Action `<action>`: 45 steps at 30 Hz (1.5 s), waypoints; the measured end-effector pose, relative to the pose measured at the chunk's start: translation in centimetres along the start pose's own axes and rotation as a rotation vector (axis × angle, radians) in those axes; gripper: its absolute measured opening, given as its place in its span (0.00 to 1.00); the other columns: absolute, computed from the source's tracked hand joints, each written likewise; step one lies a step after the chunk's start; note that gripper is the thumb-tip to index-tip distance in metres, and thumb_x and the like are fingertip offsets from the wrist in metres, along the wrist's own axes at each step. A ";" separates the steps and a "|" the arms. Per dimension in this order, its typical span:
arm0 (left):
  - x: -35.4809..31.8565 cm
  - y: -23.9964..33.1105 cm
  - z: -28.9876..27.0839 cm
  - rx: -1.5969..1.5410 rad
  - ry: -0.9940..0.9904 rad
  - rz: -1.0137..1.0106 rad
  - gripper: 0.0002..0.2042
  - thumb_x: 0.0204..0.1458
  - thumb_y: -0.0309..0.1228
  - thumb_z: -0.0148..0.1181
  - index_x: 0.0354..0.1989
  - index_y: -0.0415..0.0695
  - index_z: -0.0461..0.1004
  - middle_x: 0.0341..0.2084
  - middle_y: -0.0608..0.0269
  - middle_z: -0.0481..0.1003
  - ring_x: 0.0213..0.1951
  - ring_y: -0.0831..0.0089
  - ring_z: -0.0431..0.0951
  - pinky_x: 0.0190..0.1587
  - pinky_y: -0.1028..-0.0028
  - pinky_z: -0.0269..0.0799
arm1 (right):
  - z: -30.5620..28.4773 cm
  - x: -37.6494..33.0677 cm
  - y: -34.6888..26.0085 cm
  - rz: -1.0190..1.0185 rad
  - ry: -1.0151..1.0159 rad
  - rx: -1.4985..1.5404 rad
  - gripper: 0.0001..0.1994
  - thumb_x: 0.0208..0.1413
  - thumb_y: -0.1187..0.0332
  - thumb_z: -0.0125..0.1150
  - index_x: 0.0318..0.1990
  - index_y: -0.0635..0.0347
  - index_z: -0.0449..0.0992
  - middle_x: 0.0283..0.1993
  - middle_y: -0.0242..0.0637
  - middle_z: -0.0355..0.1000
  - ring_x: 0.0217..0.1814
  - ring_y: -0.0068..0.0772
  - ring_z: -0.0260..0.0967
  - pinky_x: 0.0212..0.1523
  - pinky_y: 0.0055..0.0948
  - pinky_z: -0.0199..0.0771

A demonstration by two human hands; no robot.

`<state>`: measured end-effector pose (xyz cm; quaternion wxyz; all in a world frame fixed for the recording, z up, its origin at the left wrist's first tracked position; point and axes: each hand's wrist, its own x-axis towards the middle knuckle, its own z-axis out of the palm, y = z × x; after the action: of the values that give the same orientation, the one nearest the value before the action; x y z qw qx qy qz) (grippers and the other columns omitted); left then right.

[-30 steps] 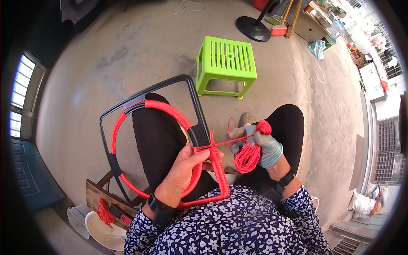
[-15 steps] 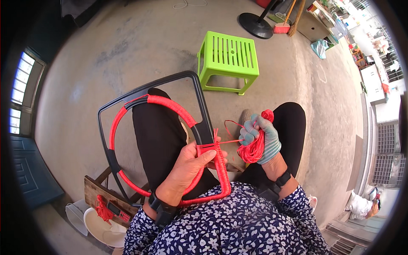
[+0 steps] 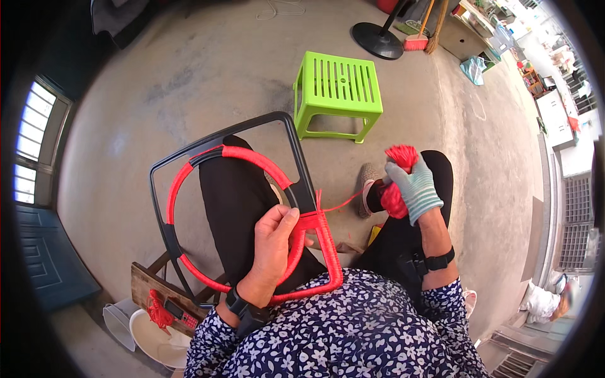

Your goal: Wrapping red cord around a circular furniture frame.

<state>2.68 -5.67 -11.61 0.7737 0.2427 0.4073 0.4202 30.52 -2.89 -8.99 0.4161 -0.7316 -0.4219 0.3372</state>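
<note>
A black frame (image 3: 304, 196), squarish with a ring inside it, rests over my left thigh. Red cord is wound tightly around much of the ring and the near right corner. My bare left hand (image 3: 271, 249) grips the ring side, thumb on top by the newest red wraps; its other fingers are partly hidden beneath. In my right hand (image 3: 418, 190), which wears a grey-green striped glove, is a bundle of red cord (image 3: 394, 201), bulging out above and below the fist. One slack strand runs from the frame's wrapped part to the bundle. A few short cord ends stick up there.
Ahead stands a green plastic stool (image 3: 338, 88). At lower left, a wooden bench (image 3: 148, 286) carries a red cord bunch (image 3: 159, 310) and a phone (image 3: 183, 315), beside a white bucket (image 3: 151, 340). A round black base (image 3: 377, 41) and brooms (image 3: 416, 43) stand far right.
My right hand has moved up and right with the cord bundle, turning it; the strand is longer and slacker. My left hand has shifted slightly up along the frame, its fingers pinching nearer the wraps.
</note>
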 end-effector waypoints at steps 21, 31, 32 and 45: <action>1.5 -1.5 -1.4 -0.076 0.086 -0.106 0.13 0.59 0.24 0.44 0.49 0.39 0.70 0.41 0.63 0.74 0.44 0.78 0.75 0.45 0.78 0.72 | 9.4 -2.4 -0.9 -0.281 -0.824 -0.034 0.17 0.48 0.68 0.60 0.47 0.61 0.72 0.38 0.53 0.75 0.41 0.47 0.75 0.42 0.37 0.75; 0.4 0.6 0.5 -0.094 -0.010 0.023 0.17 0.60 0.31 0.50 0.56 0.40 0.63 0.44 0.61 0.74 0.45 0.72 0.76 0.45 0.69 0.74 | -4.7 -0.3 2.2 -0.139 -0.389 0.985 0.28 0.51 0.62 0.66 0.56 0.65 0.64 0.59 0.48 0.64 0.62 0.45 0.61 0.65 0.46 0.60; 0.4 0.7 0.6 -0.089 -0.027 0.051 0.18 0.60 0.31 0.51 0.57 0.40 0.62 0.44 0.61 0.74 0.45 0.72 0.76 0.45 0.69 0.74 | -7.0 -1.2 3.2 -0.119 -0.223 1.006 0.32 0.52 0.56 0.64 0.59 0.65 0.61 0.64 0.50 0.59 0.67 0.49 0.56 0.68 0.49 0.53; 0.2 0.7 0.6 -0.159 -0.137 0.080 0.14 0.60 0.24 0.49 0.54 0.36 0.67 0.47 0.61 0.74 0.47 0.74 0.75 0.53 0.73 0.70 | -14.9 -1.5 8.3 -0.298 -0.115 0.927 0.31 0.44 0.49 0.70 0.51 0.57 0.68 0.54 0.40 0.68 0.60 0.45 0.64 0.65 0.56 0.58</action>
<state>2.92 -5.10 -10.87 0.7993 0.2245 0.3088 0.4640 45.32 -11.51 -9.84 0.7177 -0.3815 -0.3497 0.4660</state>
